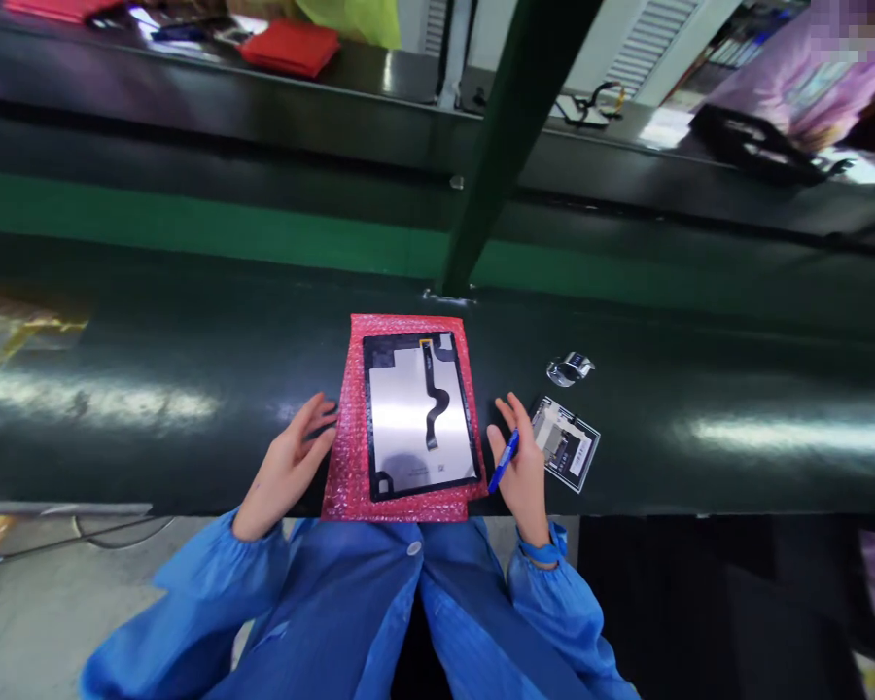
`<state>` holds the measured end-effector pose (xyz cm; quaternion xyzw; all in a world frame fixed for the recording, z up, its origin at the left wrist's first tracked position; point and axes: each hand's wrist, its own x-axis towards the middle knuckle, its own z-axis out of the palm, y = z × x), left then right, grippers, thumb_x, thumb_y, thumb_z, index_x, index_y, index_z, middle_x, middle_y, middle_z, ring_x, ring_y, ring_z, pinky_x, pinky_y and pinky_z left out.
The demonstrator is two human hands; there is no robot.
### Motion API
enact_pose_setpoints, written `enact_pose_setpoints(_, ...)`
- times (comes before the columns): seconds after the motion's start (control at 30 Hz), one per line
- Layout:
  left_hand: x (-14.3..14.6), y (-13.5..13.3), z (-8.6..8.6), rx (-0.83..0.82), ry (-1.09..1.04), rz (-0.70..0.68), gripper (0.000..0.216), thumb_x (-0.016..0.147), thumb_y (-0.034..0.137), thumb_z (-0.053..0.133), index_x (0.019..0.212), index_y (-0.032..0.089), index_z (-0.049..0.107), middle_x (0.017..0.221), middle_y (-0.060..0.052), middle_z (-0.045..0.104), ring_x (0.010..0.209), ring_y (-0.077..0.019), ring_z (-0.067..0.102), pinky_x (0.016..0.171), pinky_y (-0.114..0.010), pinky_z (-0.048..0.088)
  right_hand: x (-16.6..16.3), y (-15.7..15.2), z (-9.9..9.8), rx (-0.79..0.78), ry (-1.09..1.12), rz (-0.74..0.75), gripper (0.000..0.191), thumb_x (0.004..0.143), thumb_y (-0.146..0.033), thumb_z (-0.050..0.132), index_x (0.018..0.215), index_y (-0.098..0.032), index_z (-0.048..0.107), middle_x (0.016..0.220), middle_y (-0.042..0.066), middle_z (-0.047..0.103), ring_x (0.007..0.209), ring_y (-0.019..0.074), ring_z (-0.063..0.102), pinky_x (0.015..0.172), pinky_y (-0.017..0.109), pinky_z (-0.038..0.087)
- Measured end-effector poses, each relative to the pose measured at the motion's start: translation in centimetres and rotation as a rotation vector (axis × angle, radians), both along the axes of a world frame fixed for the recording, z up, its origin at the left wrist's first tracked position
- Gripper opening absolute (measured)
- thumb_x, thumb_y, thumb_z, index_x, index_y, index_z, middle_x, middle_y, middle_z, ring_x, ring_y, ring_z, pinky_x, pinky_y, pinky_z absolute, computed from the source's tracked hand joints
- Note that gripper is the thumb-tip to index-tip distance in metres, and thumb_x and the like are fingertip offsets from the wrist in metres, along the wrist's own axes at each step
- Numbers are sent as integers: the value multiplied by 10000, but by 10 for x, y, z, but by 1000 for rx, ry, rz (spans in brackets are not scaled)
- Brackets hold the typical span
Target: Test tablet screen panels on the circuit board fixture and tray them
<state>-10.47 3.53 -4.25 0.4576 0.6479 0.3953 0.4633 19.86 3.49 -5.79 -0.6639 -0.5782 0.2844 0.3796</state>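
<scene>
A tablet display panel [415, 416] lies back side up, silver with a black flex cable, on a pink bubble-wrap sheet [350, 457] at the near edge of the dark bench. My left hand [288, 465] rests at the sheet's left edge, fingers spread and touching the wrap. My right hand [521, 467] sits at the sheet's right edge and holds a blue pen [504, 460] between its fingers.
A small card with printed labels [567, 443] lies right of my right hand, with a crumpled clear film piece [570, 368] behind it. A green post [514, 136] rises behind the panel. Red pads [292, 46] and a black object [754, 144] sit on the far bench. Another person in purple [809, 78] is at top right.
</scene>
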Motion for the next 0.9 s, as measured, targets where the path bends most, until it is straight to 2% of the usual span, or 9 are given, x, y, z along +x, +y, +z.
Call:
enact_pose_setpoints(0.1,0,-3,10,-197,-284,40,799,715,443,770,1409,148,506,1457,-184,562,1293,-329,587,1032,-436,540,-7,-16,-6,-84,-4,101,689,980,-402,508,1583,-190,253,1522,168,497,1433,298,463,1205,563,345)
enact_pose_setpoints(0.17,4,-2,18,-302,-363,101,753,676,396,803,1357,186,561,1487,-142,545,1291,-320,589,963,-386,582,-21,-27,-8,-84,-28,160,691,979,-357,504,1595,-201,230,1554,157,457,1447,304,437,1204,562,355)
enact_pose_setpoints(0.3,8,9,21,-431,-296,143,597,618,329,813,1181,180,683,1361,-105,658,1219,-291,639,795,-272,614,-46,-38,-4,-14,-97,219,729,970,-260,487,1616,-206,153,1582,144,417,1449,316,416,1198,552,385)
enact_pose_setpoints(0.4,8,24,17,-482,-262,39,427,650,349,807,1028,166,733,1138,-100,755,1039,-297,716,739,-313,628,-53,-39,-3,29,-133,242,805,965,-237,489,1626,-200,30,1573,143,429,1464,308,393,1210,542,380)
enact_pose_setpoints(0.5,16,36,17,-552,-221,7,350,668,323,806,975,174,729,973,-83,780,837,-285,745,662,-350,632,-55,-36,-5,52,-151,262,853,949,-240,520,1621,-151,3,1560,168,442,1479,314,366,1209,535,386)
enact_pose_setpoints(0.6,30,46,21,-510,-207,106,380,722,273,770,1093,247,692,934,-15,784,767,-253,743,623,-351,632,-54,-29,-6,73,-122,306,818,941,-261,538,1611,-110,93,1536,183,470,1457,309,396,1206,520,391)
enact_pose_setpoints(0.7,35,58,21,-450,-205,177,348,758,252,717,1103,288,681,907,36,784,765,-239,743,638,-365,642,-47,-18,-3,70,-43,346,709,949,-310,552,1572,-136,262,1478,157,542,1383,284,490,1156,470,452)
enact_pose_setpoints(0.77,29,68,17,-429,-215,176,335,749,254,716,1080,283,682,914,46,783,794,-243,745,672,-387,651,-36,-11,0,72,18,310,591,957,-331,555,1505,-180,393,1410,124,605,1277,258,584,1090,429,505)
enact_pose_setpoints(0.9,4,81,7,-416,-212,201,420,677,224,750,1086,273,668,987,10,776,941,-281,742,766,-427,659,0,-10,5,139,82,139,357,980,-310,523,1324,-231,573,1313,81,680,1109,206,681,972,369,559)
